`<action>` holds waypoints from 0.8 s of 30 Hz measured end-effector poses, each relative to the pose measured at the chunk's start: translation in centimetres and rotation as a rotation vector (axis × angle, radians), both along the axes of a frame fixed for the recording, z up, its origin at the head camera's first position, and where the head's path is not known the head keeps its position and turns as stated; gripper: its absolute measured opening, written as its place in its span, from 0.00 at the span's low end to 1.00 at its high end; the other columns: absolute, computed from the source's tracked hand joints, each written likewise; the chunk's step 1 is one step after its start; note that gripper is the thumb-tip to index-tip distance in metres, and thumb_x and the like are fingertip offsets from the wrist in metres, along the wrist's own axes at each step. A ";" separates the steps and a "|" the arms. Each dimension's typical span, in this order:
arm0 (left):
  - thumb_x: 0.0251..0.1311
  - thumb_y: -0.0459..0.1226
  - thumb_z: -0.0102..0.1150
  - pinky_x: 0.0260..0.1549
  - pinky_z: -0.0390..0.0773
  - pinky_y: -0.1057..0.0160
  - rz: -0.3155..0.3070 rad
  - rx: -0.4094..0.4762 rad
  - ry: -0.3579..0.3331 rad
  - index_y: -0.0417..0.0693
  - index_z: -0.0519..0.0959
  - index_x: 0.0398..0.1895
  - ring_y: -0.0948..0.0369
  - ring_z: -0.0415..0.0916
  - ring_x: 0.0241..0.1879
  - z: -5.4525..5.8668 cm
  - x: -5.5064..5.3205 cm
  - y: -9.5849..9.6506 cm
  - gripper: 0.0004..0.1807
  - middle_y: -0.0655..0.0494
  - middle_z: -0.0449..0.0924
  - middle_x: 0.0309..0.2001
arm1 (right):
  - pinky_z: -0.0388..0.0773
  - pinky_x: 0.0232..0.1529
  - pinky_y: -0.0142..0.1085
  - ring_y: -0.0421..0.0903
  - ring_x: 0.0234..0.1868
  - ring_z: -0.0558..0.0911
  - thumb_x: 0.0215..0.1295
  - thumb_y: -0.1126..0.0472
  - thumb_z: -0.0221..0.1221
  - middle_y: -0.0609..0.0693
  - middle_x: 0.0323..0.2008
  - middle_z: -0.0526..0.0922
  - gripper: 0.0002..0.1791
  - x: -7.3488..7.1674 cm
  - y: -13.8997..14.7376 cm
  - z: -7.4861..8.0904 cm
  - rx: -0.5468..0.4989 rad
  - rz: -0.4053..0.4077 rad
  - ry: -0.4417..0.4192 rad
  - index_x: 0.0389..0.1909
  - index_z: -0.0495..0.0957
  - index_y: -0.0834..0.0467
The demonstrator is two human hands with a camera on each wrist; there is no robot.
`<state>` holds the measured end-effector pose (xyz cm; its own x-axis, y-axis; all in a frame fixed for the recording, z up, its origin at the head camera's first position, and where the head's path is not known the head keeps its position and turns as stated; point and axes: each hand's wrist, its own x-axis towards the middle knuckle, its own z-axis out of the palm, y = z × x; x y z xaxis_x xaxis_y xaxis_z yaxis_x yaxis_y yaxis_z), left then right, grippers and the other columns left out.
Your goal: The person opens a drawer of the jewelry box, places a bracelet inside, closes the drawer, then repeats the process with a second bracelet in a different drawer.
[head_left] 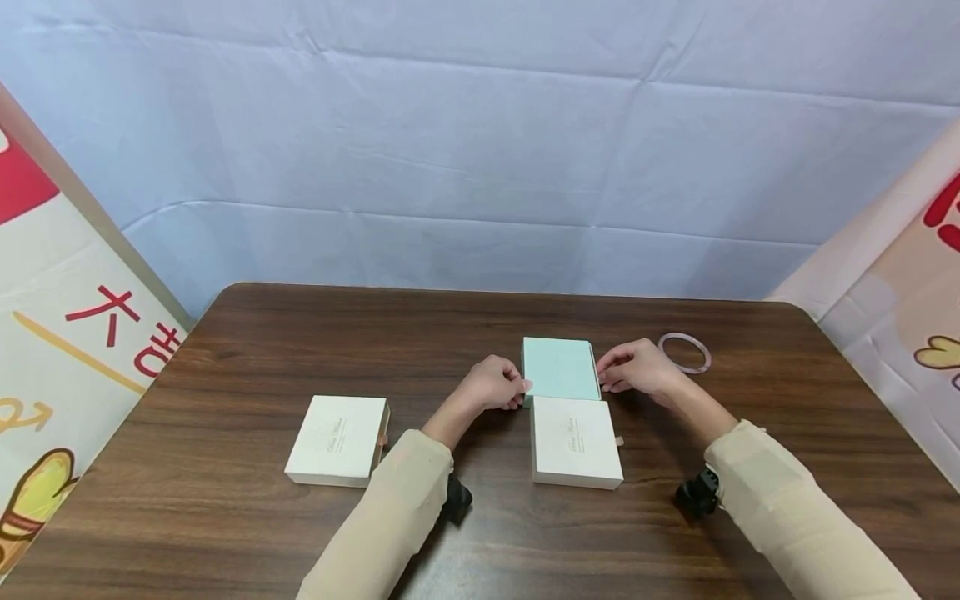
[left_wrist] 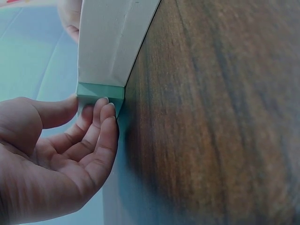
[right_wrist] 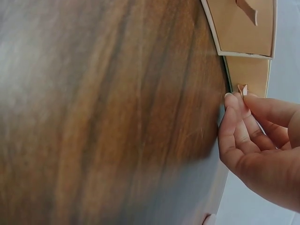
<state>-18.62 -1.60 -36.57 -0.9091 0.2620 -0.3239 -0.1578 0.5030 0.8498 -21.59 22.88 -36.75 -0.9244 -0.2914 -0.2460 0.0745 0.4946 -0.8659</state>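
A mint-green drawer box lies toward the back of the table, right of centre. At its near left corner my left hand holds it, thumb on the upper edge and curled fingers against the side. On the opposite side my right hand pinches a small ribbon tab between thumb and fingertips, seen in the right wrist view. The tab sticks out of the box's tan drawer face. Directly in front, against the mint-green box, lies a white drawer box with gold lettering and its own tab.
Another white box with an orange-pink tab rests at the left on the dark wooden table. A pale pinkish bangle lies just behind my right hand. A light cloth hangs behind the table; printed panels flank it.
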 end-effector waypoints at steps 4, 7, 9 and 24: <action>0.62 0.37 0.55 0.26 0.76 0.63 -0.003 -0.002 0.004 0.37 0.75 0.23 0.56 0.77 0.26 0.0 -0.1 0.0 0.13 0.49 0.77 0.25 | 0.78 0.32 0.39 0.47 0.28 0.80 0.58 0.77 0.53 0.55 0.27 0.80 0.07 0.0 0.3 -0.1 -0.003 -0.012 0.001 0.37 0.75 0.75; 0.62 0.37 0.55 0.26 0.76 0.64 -0.002 -0.003 0.004 0.38 0.75 0.23 0.57 0.77 0.26 0.0 -0.1 -0.1 0.13 0.50 0.77 0.25 | 0.78 0.32 0.38 0.46 0.28 0.80 0.58 0.77 0.53 0.54 0.26 0.80 0.08 0.0 0.5 0.0 -0.001 -0.019 0.002 0.37 0.74 0.76; 0.62 0.37 0.55 0.26 0.76 0.63 -0.001 -0.001 0.002 0.38 0.75 0.23 0.57 0.77 0.26 0.0 -0.1 -0.1 0.13 0.50 0.77 0.25 | 0.78 0.32 0.38 0.46 0.28 0.80 0.58 0.77 0.52 0.54 0.26 0.80 0.08 0.1 0.6 0.1 0.006 -0.021 0.006 0.38 0.74 0.76; 0.62 0.36 0.55 0.27 0.76 0.63 0.006 0.027 -0.010 0.35 0.75 0.24 0.55 0.77 0.27 0.1 0.1 0.0 0.12 0.48 0.77 0.26 | 0.79 0.32 0.38 0.46 0.28 0.80 0.60 0.76 0.51 0.55 0.27 0.79 0.08 0.4 1.6 0.1 0.008 -0.051 -0.009 0.38 0.72 0.77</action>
